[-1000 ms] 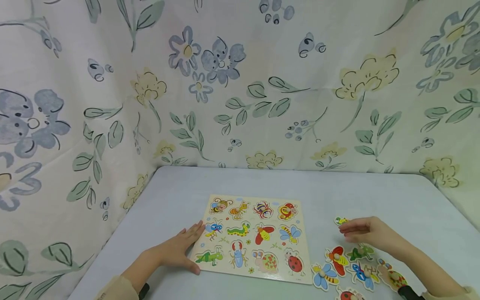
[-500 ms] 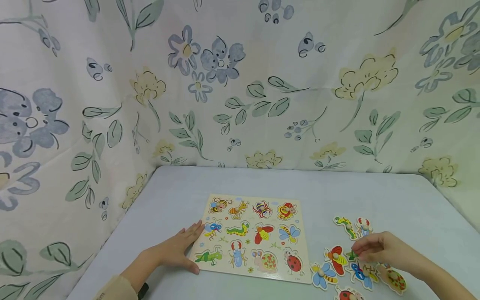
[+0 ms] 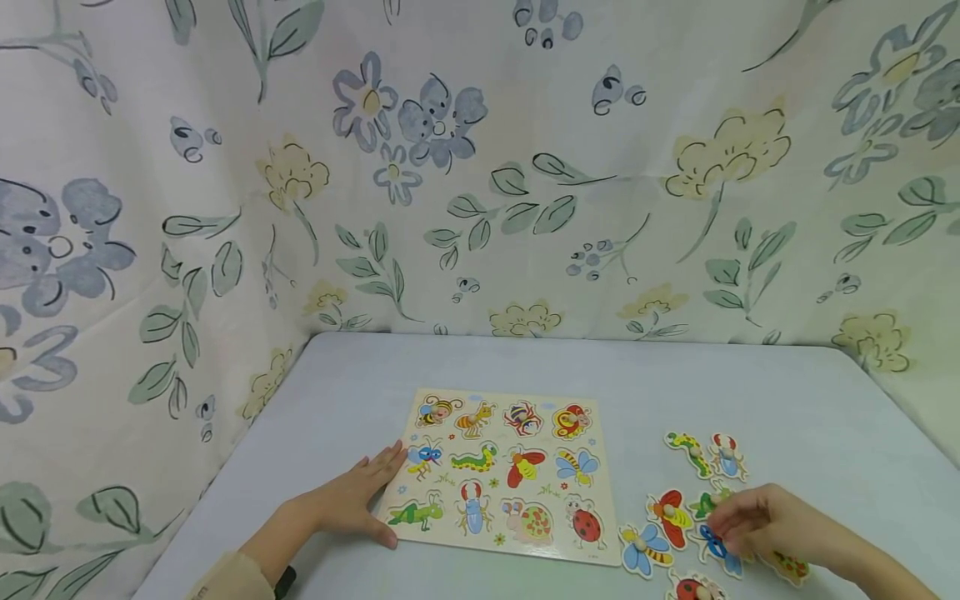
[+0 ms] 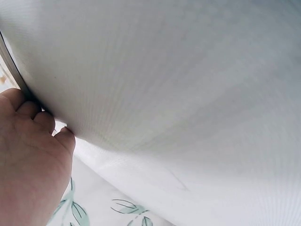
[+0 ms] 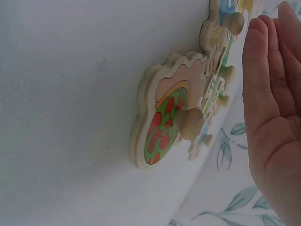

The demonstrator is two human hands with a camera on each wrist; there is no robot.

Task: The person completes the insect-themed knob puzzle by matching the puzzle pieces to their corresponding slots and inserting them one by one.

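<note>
The white surface (image 3: 810, 396) is spreading beneath and beyond both my hands. On it the puzzle board (image 3: 499, 508) is lying against my left hand (image 3: 360, 492), reaching toward my right hand (image 3: 768, 529), and serving as the container: the four far-row pieces (image 3: 522, 419) seem to be sitting in it, while eight nearer spots (image 3: 474, 458) look to be waiting, showing printed pictures only. My left hand is resting along the board's edge, fingers loosely extended and gripping nothing. My right hand is hovering over the mosquito piece (image 3: 716, 546), fingers close together, with nothing visibly pinched. I judge that I am choosing the next piece. Below that hand the snail piece (image 5: 164, 113) is lying partly covered. At its fingertips the grasshopper piece (image 3: 702, 505) is showing; beyond are lying the beetle piece (image 3: 726, 460) and caterpillar piece (image 3: 690, 457); leftward, the red-winged piece (image 3: 672, 518) and blue-winged piece (image 3: 645, 550); nearer me, the ladybug piece (image 3: 686, 588). The next move, I think, is calling for pinching one wooden knob (image 5: 189, 123) and matching outline to spot.
</note>
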